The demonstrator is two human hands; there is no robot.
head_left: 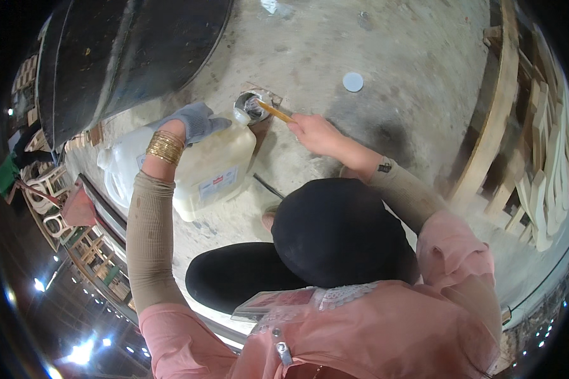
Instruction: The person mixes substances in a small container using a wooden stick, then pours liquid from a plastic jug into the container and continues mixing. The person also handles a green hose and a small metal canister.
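Note:
My left hand (pixel 199 121), in a grey glove, grips the top of a large translucent jerrycan (pixel 224 155). The jerrycan is tilted, its mouth close to the rim of an open metal can (pixel 238 101) on the floor. In my bare right hand (pixel 316 134) is a yellow wooden stick (pixel 275 112), its far end down inside the can. Something pale or shiny shows in there, but I cannot tell what it is. A second pale jug (pixel 117 161) stands behind the jerrycan, partly hidden by my left arm.
A round whitish lid (pixel 353 81) lies on the concrete floor, right of the can. The can sits on a flat brown piece (pixel 263 126). A big dark curved sheet (pixel 126 57) fills the upper left. Wooden frames (pixel 525 145) stand at the right. A thin dark rod (pixel 269 186) lies by my knee.

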